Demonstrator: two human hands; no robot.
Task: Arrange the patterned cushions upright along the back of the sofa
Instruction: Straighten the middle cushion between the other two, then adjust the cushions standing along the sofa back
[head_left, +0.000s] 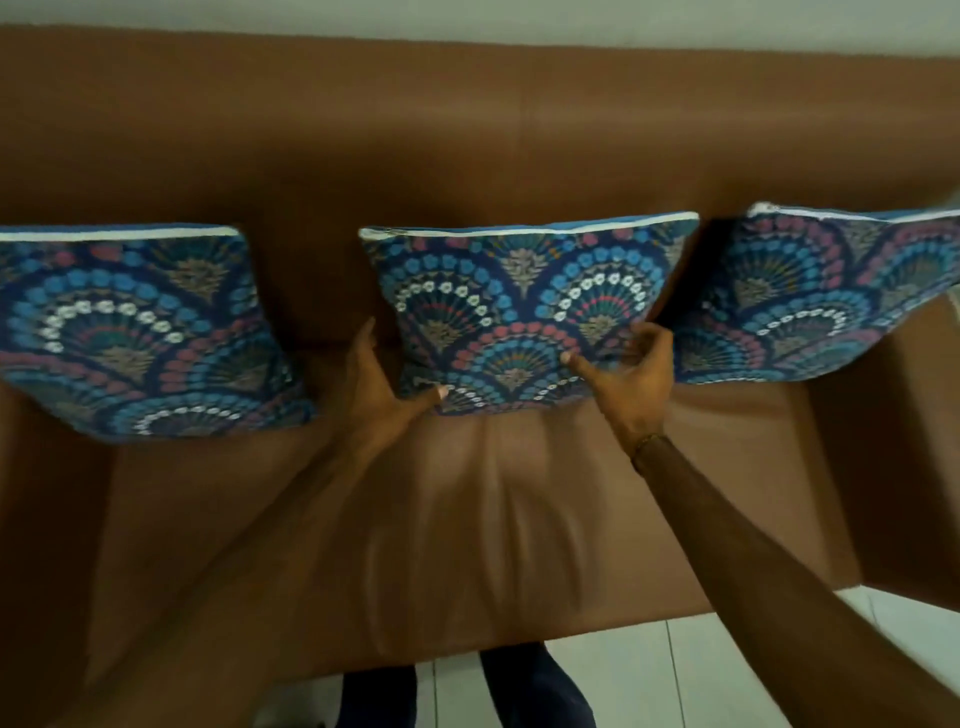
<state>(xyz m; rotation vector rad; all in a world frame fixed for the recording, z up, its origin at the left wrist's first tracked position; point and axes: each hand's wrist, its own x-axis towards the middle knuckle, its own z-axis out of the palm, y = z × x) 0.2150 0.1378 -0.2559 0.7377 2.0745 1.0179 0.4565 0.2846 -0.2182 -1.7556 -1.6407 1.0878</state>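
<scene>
Leaning upright against the backrest of the brown sofa (467, 135), three patterned cushions stand in a row with bare upholstery between them. The left cushion (135, 332), at nine o'clock, is cut off by the frame edge and nothing touches it. The left hand (382, 387) is spread open: its fingers lie along the left edge of the middle cushion (519, 312), and its thumb presses the lower left corner. The right hand (631, 374) is loosely open and curled, thumb tip touching the cushion's lower front face, fingers bent near its lower right edge; whether those fingers pinch fabric cannot be told through the motion blur. The right cushion (826, 306), at three o'clock, tilts slightly and stands apart from the right hand. No brand, label or writing is legible; each cushion shows a white strip along its top edge. The seat toward six o'clock lies open, ending at white floor tiles (727, 670).
</scene>
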